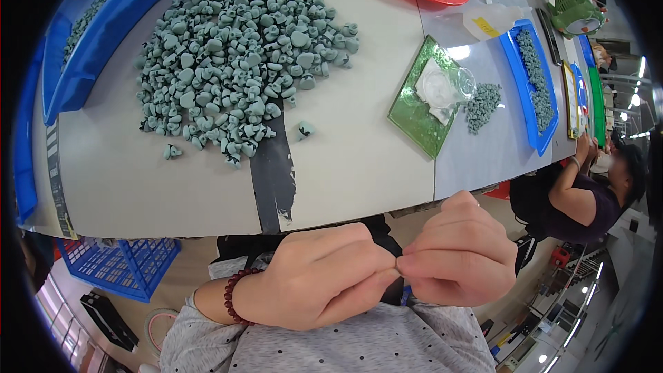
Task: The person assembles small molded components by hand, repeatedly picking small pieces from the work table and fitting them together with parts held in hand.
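Note:
Over my lap, just off the table's near edge, my left hand [314, 276] and my right hand [461, 255] meet at their fingertips. Both are closed in a pinch, thumb against forefinger. Whatever lies between the tips is too small or too covered to make out. Beyond them on the table [359, 159] spreads a big pile of small grey-green moulded pieces [235, 62] with dark patches. Two stray pieces lie on its near side, one left of the dark strip [273, 166] and one right of it.
At right stand a green board [407, 112] with white wrapping [431, 86] and a clear cup [464, 84], a small heap of pieces [483, 105], a blue tray [542, 141] and a bottle [511, 15]. Far off sits a red tray [442, 0]; left, a blue bin [93, 72]. A co-worker [587, 197] sits right.

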Available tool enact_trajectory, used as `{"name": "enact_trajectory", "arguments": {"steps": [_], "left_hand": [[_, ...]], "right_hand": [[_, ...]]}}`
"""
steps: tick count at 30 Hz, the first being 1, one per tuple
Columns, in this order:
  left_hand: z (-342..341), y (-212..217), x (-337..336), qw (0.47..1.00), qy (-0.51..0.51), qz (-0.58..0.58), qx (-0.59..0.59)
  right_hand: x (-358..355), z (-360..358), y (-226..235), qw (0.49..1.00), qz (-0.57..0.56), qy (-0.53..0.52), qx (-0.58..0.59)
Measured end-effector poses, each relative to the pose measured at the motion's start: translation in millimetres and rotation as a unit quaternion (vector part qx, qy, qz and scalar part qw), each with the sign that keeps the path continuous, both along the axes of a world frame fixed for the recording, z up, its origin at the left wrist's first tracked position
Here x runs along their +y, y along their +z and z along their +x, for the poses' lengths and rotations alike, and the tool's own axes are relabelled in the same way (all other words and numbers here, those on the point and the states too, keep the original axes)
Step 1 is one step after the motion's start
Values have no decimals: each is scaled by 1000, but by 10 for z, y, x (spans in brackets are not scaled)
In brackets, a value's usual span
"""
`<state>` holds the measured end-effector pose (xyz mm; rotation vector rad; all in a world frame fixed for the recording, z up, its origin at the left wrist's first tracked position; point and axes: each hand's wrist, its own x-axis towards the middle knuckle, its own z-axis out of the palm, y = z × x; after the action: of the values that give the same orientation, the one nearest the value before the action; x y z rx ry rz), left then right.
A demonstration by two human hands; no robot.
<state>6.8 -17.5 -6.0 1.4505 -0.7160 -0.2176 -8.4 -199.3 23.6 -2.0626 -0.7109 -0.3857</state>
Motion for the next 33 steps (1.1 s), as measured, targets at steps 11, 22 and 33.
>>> {"name": "enact_trajectory", "arguments": {"steps": [11, 22, 33], "left_hand": [[82, 34, 38, 976, -62, -93, 187], [38, 94, 116, 840, -113, -255, 465], [75, 23, 195, 920, -88, -180, 337]], "right_hand": [[-116, 173, 38, 960, -93, -174, -200], [-395, 586, -144, 887, -264, -288, -245], [-320, 521, -87, 893, -218, -301, -255]]}}
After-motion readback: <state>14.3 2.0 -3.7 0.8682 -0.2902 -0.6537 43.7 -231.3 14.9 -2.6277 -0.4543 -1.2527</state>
